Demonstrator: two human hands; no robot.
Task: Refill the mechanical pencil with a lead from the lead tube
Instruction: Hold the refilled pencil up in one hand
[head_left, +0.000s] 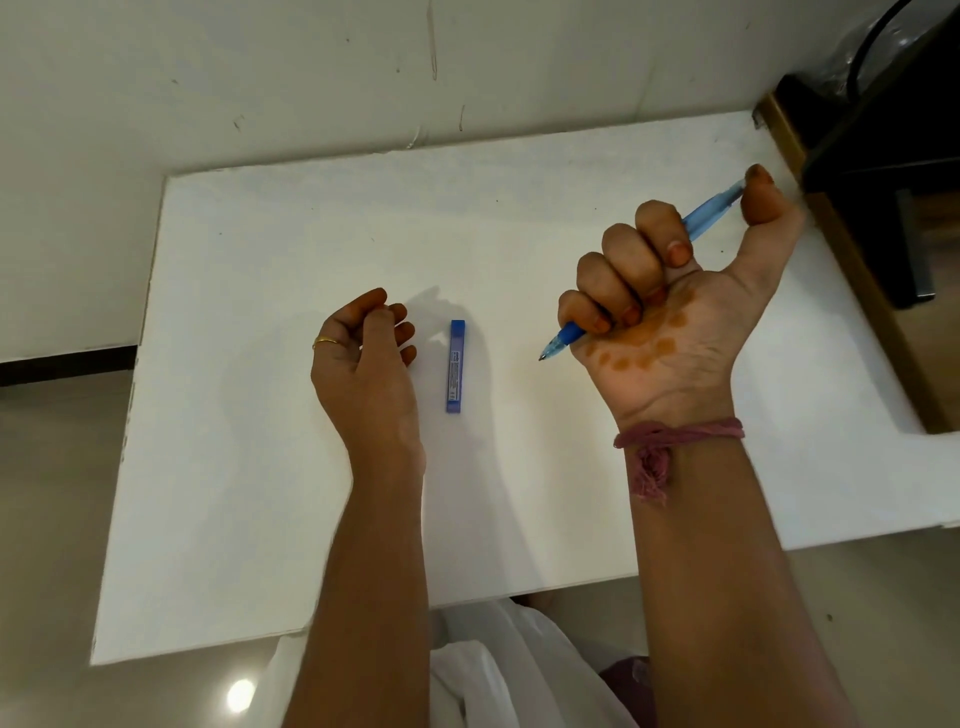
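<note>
Pencil sits fisted in the raised right hand, thumb on its cap, tip pointing down-left toward the lead tube lying lengthwise on the table, just beside the loosely curled, empty left hand.

1. The tabletop was matt white and smooth.
2. The mechanical pencil at right was translucent blue plastic.
3. The lead tube at centre was glossy blue plastic.
4. A frayed pink thread band looked like cloth.
5. The floor at lower left was glossy.
</note>
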